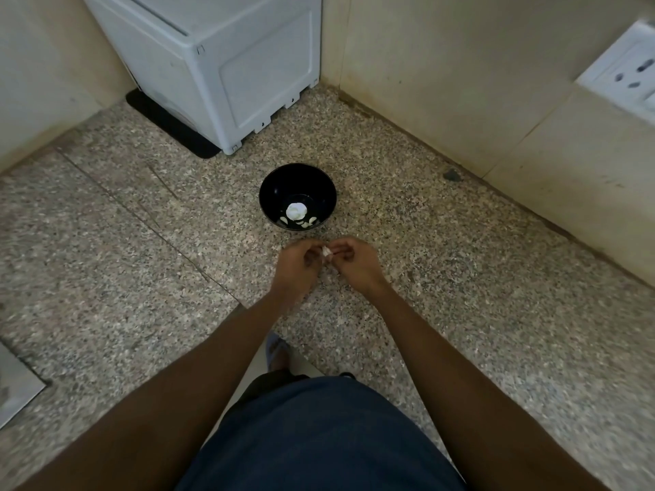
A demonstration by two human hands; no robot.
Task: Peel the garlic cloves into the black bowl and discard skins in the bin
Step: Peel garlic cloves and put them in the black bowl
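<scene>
White garlic clove [325,251], papery, pinched between hands

Single head-worn view, steeply downward over the counter [106,225] (wide-angle), hands near, wall corner beyond.

Left hand [297,264] and right hand [356,262] pinched small garlic clove [325,251] together, just in front of black bowl [297,196] on speckled counter [141,242]. Garlic bulb [296,211], peeled cloves [307,222] lay inside bowl.

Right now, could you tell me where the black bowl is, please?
In the head view the black bowl stands on the speckled counter, just beyond both hands, near the centre, in front of the white appliance.
</scene>
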